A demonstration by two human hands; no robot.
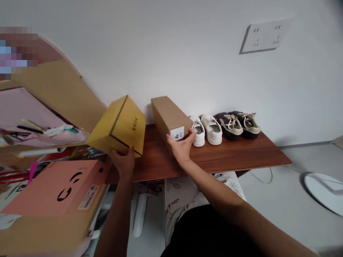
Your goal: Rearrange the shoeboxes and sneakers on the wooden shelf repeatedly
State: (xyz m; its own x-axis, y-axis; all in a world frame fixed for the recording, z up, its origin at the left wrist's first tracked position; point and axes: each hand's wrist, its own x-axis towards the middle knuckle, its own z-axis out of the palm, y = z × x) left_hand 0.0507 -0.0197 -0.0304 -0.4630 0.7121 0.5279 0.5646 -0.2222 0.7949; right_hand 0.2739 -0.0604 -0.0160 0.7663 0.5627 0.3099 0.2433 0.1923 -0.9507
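Observation:
My left hand (123, 162) grips the lower edge of a yellow shoebox (122, 125) with a dark seam and black lettering. That box is tilted, above the left part of the wooden shelf board (214, 157). My right hand (182, 145) is closed round the near end of a brown cardboard shoebox (170, 116), its thumb and fingers on either side of a white label. The brown box's far end is near the wall. Just right of it stand white sneakers (211, 129), then a pair of black and beige sneakers (239, 125).
A pink box (57, 187) with a printed face lies at lower left. Behind it is a cluttered pink desk unit (56, 98) with pens and bags. A socket panel (265, 35) is on the wall. A round white base (325, 191) rests on the floor at right.

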